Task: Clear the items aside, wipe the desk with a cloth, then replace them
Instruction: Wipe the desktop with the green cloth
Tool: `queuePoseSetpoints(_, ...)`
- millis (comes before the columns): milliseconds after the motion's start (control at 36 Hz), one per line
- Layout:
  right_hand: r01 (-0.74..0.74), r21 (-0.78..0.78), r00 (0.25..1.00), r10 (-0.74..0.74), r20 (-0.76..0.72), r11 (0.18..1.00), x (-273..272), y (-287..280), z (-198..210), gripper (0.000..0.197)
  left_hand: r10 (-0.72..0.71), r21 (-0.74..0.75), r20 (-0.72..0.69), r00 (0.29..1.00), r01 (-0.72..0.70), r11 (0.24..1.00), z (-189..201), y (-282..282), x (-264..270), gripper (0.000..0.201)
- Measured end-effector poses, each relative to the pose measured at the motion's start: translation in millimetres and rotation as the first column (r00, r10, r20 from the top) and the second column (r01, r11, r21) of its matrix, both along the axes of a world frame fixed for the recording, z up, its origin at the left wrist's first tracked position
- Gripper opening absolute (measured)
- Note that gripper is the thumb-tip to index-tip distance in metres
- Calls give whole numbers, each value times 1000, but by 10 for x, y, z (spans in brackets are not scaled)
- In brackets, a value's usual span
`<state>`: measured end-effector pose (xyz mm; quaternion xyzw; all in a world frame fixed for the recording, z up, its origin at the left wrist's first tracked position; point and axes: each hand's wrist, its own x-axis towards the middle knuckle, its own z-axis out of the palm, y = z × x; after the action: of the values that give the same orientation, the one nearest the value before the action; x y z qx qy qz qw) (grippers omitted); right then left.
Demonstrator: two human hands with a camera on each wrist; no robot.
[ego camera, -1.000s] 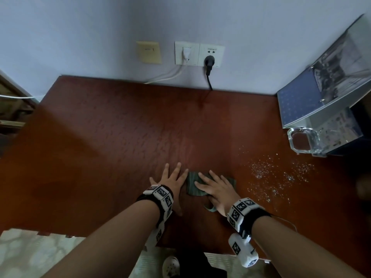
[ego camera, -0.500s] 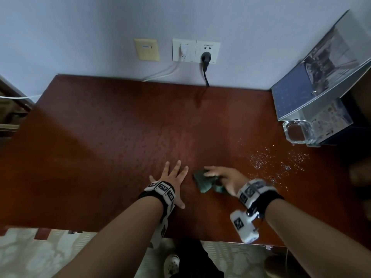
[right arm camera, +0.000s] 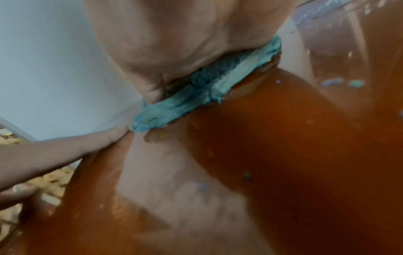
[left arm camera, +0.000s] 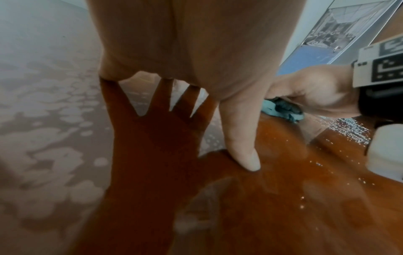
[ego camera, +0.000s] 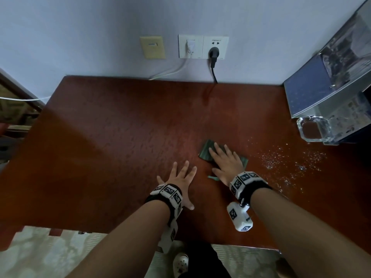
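Now the right hand (ego camera: 225, 162) lies flat, fingers straight and slightly spread, pressing down on a folded teal-green cloth (ego camera: 204, 152) that sits on the glossy reddish-brown wooden table (ego camera: 120, 137), a little right of the table's middle and toward its near edge. From the right wrist view the cloth (right arm camera: 174, 105) shows as a pale blue-green wad squeezed between the palm and the wood, with one frayed end sticking out just beside the tip of the left thumb. The left hand (ego camera: 180, 181) rests palm down on the bare table just to the left of the cloth, fingers straight and splayed, gripping nothing; in the left wrist view its thumb (left arm camera: 244, 138) touches the wood, with the hand's reflection below it. To the right of the cloth a scatter of small white crumbs (ego camera: 291, 159) lies across the table surface. At the far right edge stand a clear square glass ashtray (ego camera: 314, 129) and, behind it, an open blue ring binder (ego camera: 313, 87) propped up at a slant. On the pale wall behind the table a white double socket (ego camera: 202, 47) carries a white plug and a black plug (ego camera: 213, 52), beside a beige wall plate (ego camera: 152, 47).
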<state>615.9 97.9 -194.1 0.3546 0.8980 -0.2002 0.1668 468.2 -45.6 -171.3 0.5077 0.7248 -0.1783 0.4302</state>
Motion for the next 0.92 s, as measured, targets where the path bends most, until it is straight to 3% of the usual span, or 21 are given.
queuePoseSetpoints(139, -98, 23, 995, 98, 2, 995, 72, -89, -13, 71, -10, 10, -11, 1000, 10, 1000, -15, 3, -19, 130)
queuePoseSetpoints(528, -127, -1, 992, 127, -16, 992, 230, -572, 0, 72, 49, 16, -11, 999, -49, 999, 50, -54, 54, 121)
queuePoseSetpoints(917, -163, -62, 981, 156, -114, 985, 465, -1012, 98, 59, 139, 142, -16, 990, -135, 981, 60, -443, 211, 91)
